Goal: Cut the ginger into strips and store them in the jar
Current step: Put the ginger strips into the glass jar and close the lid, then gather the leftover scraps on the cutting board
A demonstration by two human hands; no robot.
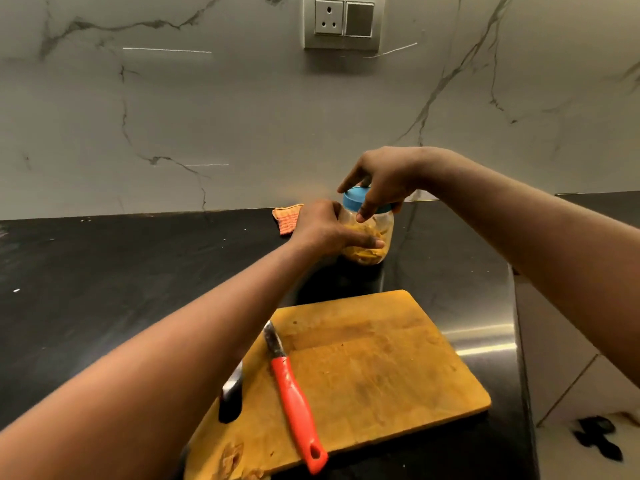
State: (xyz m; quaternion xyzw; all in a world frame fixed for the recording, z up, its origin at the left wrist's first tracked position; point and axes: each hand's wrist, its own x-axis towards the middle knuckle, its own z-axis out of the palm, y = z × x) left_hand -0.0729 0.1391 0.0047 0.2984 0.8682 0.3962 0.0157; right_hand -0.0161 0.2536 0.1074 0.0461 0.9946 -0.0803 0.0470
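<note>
Jar point(385, 233) clear plastic, round blue lid point(353, 199) | left hand point(325, 230) grips body | right hand point(384, 181) pinches lid

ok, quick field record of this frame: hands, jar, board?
left grip: holds jar side
right grip: fingers curled round blue lid
lid: on jar; tightness unclear
ginger strips: inside jar
knife: red handle, lying on cutting board
cloth: orange, on countertop behind left grip

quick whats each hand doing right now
Left hand: curled round the side of the clear jar, holding it.
Right hand: gripping the jar's blue lid.
</note>
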